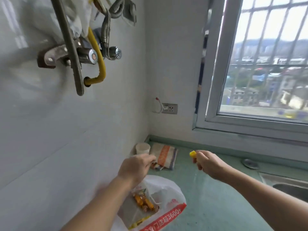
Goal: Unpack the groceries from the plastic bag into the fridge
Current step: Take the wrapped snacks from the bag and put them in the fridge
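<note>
Both hands raised over a green counter with a grocery bag.

The left hand (135,165) has curled fingers; whether it holds anything I cannot tell. The plastic bag (164,202) lies open below it, orange packets inside, mouth toward the wall. The right hand (210,162) pinches a small yellow item (192,153), pointing left. Counter (216,205), sink (290,185), barred window (266,64).

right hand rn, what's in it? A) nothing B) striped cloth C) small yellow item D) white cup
C: the right hand pinches a small yellow item above the green counter; the white cup and striped cloth sit untouched by the wall.
</note>
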A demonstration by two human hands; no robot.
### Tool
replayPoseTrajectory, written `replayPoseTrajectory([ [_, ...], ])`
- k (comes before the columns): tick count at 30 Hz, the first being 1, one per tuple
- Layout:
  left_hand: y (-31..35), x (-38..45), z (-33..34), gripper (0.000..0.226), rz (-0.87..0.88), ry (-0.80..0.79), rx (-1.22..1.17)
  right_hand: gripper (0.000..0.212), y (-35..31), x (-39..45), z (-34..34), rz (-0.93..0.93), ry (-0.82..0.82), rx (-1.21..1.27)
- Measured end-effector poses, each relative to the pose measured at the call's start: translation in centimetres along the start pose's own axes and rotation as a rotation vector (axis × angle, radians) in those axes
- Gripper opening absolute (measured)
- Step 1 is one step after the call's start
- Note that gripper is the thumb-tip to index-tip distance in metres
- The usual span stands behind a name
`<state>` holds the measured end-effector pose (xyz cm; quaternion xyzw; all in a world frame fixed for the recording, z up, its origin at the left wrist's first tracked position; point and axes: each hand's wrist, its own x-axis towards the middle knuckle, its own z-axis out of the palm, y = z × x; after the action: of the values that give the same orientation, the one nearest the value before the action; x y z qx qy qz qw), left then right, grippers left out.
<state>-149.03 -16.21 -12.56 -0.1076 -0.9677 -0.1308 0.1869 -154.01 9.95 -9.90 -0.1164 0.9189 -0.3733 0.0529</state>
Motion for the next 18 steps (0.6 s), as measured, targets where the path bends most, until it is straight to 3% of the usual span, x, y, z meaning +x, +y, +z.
replayPoseTrajectory([
  [7, 9.2, 1.9, 1.8, 0.023, 0.281, 0.028, -0.145, 0.028, 4.8, -11.2, -6.8, 0.213, 0.235, -0.179],
  [16, 29.5, 2.2, -0.1, 0.023, 0.607, 0.008, -0.264, 0.014, 8.6, -27.4, -17.9, 0.337, 0.551, -0.311],
  [18, 34.8, 1.2, -0.6, 0.031, 0.679, -0.014, -0.281, 0.014, 9.8, -32.5, -20.3, 0.379, 0.623, -0.329],
])
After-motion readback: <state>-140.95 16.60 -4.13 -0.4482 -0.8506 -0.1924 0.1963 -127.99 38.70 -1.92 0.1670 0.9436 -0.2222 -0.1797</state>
